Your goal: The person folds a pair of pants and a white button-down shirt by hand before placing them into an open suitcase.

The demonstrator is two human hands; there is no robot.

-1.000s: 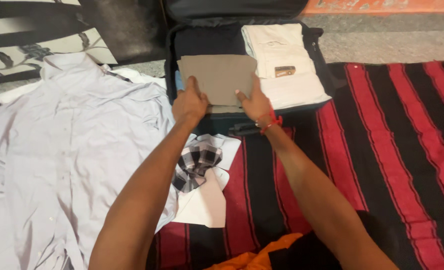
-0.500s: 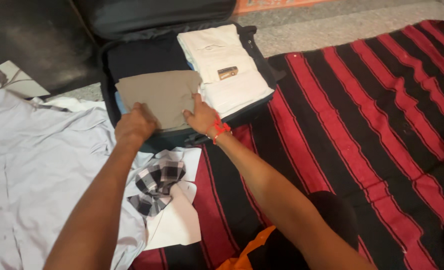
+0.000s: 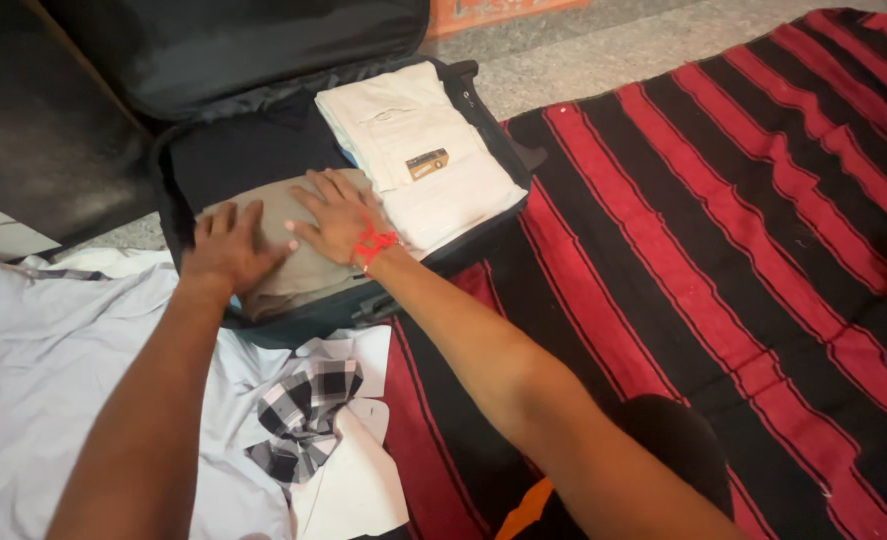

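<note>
Head view: the left hand [image 3: 226,247] and right hand [image 3: 335,216] are lying flat, fingers spread, grasping nothing, pressing on the tan garment [image 3: 299,270]. The garment is sitting in the suitcase [image 3: 484,105], near left, beside folded cream clothes [image 3: 419,155].

Floor: I'm down on grey speckled stone [image 3: 604,50], bare along the top of my view.
Wall base: an orange-red painted strip [image 3: 504,12] runs behind it at the top edge.
Rug: my red and black striped blanket [image 3: 724,230] covers the whole right side, stripes slanting off to the top right corner.
Furniture: something dark and glossy, maybe a black seat [image 3: 34,140], fills the top left corner.
Light: soft indoor light, kinda dim, with no hard shadows anywhere.
</note>
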